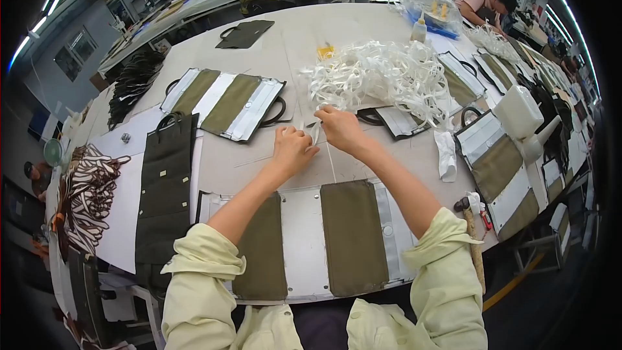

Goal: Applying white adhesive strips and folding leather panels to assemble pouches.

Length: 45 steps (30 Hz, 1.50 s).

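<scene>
In the head view, a person wearing pale-yellow rolled sleeves [201,256] is working over a grey table [414,159]. A narrow white ribbon strip [316,133] is lying between the two hands, just short of a tangled white ribbon heap [382,78]. The left hand [295,149] is curling half closed at the strip's left; the right hand [339,127] is bending its fingers inward, thumb side toward it. Whether either is gripping the strip, one cannot tell. The ribbon is looking light, limp and smooth, likely tangling readily and slipping from a loose hold but hardly breaking; a fingertip pinch near one end would be suiting it best. Nearer the body, an olive-and-white bag panel [353,240] is lying flat beneath the forearms.
</scene>
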{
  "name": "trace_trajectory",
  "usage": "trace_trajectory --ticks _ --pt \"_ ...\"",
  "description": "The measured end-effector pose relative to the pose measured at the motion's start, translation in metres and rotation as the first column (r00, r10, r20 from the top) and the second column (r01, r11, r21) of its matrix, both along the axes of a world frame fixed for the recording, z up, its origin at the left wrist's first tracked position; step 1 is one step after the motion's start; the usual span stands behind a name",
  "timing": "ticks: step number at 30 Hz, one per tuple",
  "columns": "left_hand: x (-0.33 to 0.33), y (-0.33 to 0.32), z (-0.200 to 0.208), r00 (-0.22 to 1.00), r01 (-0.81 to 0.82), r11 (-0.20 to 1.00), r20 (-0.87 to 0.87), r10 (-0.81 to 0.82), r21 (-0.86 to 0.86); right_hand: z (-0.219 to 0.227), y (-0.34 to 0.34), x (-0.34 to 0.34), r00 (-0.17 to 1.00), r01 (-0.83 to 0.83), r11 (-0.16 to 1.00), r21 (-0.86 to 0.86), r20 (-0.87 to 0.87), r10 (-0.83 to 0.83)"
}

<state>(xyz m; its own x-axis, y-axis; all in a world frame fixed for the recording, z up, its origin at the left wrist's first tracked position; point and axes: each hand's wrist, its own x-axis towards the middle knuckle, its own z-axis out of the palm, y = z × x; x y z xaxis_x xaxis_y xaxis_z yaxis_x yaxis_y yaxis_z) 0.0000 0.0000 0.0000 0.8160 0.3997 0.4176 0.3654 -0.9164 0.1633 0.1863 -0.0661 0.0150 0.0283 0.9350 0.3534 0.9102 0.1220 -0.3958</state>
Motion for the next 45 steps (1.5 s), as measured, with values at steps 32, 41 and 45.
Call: trace_trajectory --ticks 32,41,45 --pt "-0.023 0.009 0.028 0.964 -0.001 0.989 0.262 0.039 -0.147 0.000 -0.019 -0.006 0.955 -0.216 0.917 0.336 0.267 0.128" --pt "-0.012 0.030 0.075 0.958 0.025 0.493 0.162 0.238 -0.869 -0.005 -0.022 -0.034 0.996 -0.061 0.779 0.625 0.086 0.009" --pt "-0.004 0.021 0.085 0.944 0.170 0.201 0.218 0.246 -0.965 0.003 -0.011 -0.023 0.992 0.071 0.774 0.629 0.040 -0.123"
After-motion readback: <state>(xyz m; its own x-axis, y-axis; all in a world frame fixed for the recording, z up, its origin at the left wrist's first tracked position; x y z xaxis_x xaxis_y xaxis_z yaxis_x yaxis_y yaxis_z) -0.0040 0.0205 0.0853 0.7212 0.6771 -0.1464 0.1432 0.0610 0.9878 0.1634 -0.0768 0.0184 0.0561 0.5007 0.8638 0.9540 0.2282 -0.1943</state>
